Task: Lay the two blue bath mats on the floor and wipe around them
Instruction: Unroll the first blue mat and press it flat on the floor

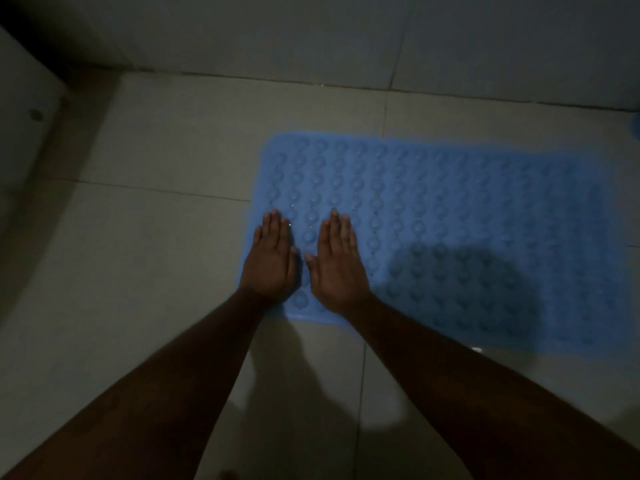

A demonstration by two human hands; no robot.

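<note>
One blue bath mat (450, 220) lies flat on the floor (156, 254), its far edge near the wall (242, 36). My left hand (272, 259) and right hand (337, 265) press its left end, fingers straight, holding nothing. I judge that the second mat and the wiping are left to do. There is bare floor to the left and towards me.

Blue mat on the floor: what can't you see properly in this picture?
- Head view: blue mat, partly hidden under the left hand and right hand; shadow dims its near part.
- Head view: blue sliver, cut off by the right edge; maybe the second mat, cannot tell.
- Head view: white object, cut off by the left edge, too dark to name.
</note>
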